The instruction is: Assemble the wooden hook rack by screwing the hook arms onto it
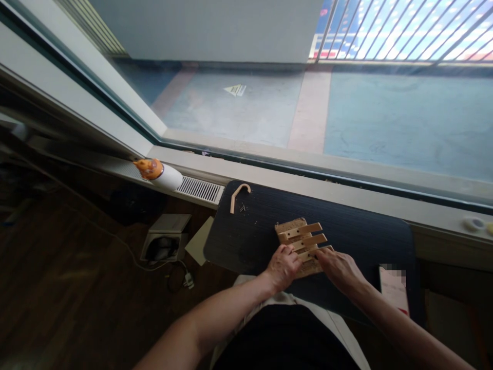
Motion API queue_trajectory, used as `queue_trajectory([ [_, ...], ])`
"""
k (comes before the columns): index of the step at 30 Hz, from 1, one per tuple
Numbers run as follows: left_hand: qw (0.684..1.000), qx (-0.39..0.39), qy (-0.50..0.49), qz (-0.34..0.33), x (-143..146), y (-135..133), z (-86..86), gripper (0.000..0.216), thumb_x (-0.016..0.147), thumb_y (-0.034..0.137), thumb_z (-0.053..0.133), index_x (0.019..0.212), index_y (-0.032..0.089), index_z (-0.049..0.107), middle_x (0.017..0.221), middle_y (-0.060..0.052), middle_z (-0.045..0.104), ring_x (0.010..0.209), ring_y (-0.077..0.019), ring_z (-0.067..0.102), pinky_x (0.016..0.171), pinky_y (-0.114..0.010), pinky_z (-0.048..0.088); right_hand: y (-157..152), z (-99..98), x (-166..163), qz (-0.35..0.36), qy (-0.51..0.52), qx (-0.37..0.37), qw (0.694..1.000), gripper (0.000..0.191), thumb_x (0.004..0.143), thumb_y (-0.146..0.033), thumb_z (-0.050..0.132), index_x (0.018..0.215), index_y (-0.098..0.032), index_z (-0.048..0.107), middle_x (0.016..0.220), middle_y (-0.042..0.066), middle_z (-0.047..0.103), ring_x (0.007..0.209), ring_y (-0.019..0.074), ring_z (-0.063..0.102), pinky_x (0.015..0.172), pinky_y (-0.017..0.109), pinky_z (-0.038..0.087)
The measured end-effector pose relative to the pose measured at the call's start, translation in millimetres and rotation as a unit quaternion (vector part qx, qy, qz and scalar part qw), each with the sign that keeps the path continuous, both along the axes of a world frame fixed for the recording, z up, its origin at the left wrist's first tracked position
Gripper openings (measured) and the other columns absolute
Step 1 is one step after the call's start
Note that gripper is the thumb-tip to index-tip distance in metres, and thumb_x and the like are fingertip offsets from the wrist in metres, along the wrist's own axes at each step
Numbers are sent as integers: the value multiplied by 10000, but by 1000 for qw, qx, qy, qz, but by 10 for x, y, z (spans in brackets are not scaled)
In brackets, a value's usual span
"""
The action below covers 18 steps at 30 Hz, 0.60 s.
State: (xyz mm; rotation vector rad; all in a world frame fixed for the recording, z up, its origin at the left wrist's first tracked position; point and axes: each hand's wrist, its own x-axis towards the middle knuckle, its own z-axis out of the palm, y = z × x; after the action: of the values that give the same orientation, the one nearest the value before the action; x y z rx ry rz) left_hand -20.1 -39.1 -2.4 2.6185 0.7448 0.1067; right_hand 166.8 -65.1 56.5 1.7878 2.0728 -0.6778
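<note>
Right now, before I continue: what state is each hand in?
Left hand: fingers curled over the light-brown, slatted wooden piece; full grip cannot be told.
Right hand: closed on the right end of its nearest slat.

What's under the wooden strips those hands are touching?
A brown flat piece sticks out beneath the wooden strips, on the black table. The strips and left hand cover other parts, so those can't be seen.

Daylight reaches me through a large window [239, 121]. My dark counter [362, 231] stands beside the sill [269, 177], over brown flooring [77, 293].
</note>
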Motion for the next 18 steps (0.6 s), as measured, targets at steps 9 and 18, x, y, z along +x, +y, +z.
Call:
queue_trajectory([
  [9,1000,0,-3,6,-7,-11,-12,112,890,203,500,960,172,582,964,-36,635,1130,-213,441,946,-358,353,26,-18,-44,-3,-46,-4,999,244,835,-53,405,919,-151,612,796,99,699,714,206,679,546,254,435],
  [18,1000,-5,-13,7,-17,-10,5,127,899,189,473,954,177,587,951,-49,633,1148,-218,432,962,-369,347,66,176,-84,64,1,8,998,294,820,-3,399,932,-163,619,950,106,673,873,217,645,620,259,457],
])
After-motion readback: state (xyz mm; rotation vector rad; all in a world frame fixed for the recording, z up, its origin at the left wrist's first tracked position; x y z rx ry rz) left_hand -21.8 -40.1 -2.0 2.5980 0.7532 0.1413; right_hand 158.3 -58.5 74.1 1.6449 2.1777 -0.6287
